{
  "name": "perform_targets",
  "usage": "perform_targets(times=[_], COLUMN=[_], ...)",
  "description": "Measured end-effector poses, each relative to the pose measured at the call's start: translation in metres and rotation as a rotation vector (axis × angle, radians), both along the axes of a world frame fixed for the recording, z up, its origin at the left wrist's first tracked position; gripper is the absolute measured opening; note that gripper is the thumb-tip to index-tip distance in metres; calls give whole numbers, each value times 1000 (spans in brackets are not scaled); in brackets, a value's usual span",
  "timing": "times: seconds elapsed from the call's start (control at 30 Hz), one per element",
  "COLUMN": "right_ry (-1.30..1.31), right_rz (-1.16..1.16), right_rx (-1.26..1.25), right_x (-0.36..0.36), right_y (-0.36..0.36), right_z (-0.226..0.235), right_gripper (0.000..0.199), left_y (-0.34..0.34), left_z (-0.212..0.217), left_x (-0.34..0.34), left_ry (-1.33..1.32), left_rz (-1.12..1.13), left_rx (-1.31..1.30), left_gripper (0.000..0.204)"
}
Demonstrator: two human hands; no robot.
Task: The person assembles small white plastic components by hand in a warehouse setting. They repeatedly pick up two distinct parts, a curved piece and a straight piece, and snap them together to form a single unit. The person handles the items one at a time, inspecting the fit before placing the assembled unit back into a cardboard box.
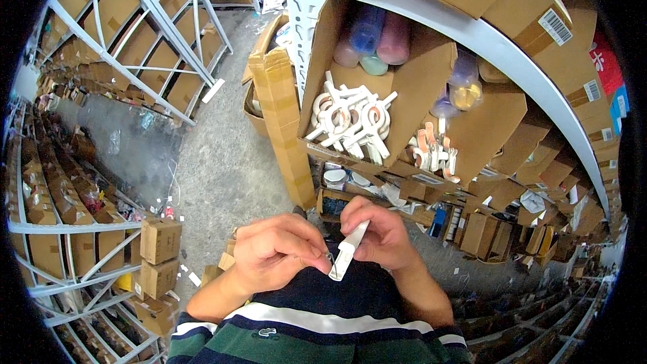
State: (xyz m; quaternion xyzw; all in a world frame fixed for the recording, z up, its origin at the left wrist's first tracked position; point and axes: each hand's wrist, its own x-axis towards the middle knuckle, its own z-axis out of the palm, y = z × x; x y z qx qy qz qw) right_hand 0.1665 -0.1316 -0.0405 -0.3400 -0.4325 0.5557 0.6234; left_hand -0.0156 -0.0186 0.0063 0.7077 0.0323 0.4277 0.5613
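Just in front of my body, my right hand (381, 234) grips a long, narrow white plastic piece (348, 253) between thumb and fingers. The piece slants down to the left, and a hollow shows near its lower end. My left hand (280, 251) is closed in a pinch beside that end, on a small thin metal wire piece (331, 263) that touches or nearly touches the plastic; its exact shape is too small to tell. Ahead, an open cardboard box (421, 71) contains several white plastic clips (354, 118) with round jaws. More white clips with orange pads (431, 148) lie in the neighbouring box.
Rolled blue and pink bundles (392, 39) stand behind the clips. A metal shelf upright (306, 20) and a tall taped carton (286, 121) rise ahead. Shelves of cartons (114, 20) line the left, with stacked brown boxes (160, 239) nearer. Grey concrete floor (222, 155) runs between.
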Motion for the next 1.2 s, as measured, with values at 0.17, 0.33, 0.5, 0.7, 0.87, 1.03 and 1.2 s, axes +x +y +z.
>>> perform_targets(times=[0.17,0.33,0.5,0.7,0.87,1.03,1.2], right_ry=[-11,45,133,350,618,643,629], right_rz=[12,7,-36,-117,-128,-153,-160], right_rx=[-21,-56,-102,-253,-405,-420,-399], right_x=[2,0,-8,-24,-30,-25,-23], right_y=[2,2,0,-4,-2,2,1], right_z=[0,-11,-17,-23,-28,-30,-32], right_gripper=[33,28,26,24,25,24,23], left_y=[-4,-4,-3,-1,-5,-5,-2], left_z=[0,-1,-7,-28,-44,-39,-46], left_x=[2,8,13,17,27,40,42], left_ry=[90,166,241,272,267,284,132], left_rz=[33,94,173,257,246,110,73], left_rx=[1,23,31,49,-321,-646,-780], left_gripper=[13,14,19,26,27,36,39])
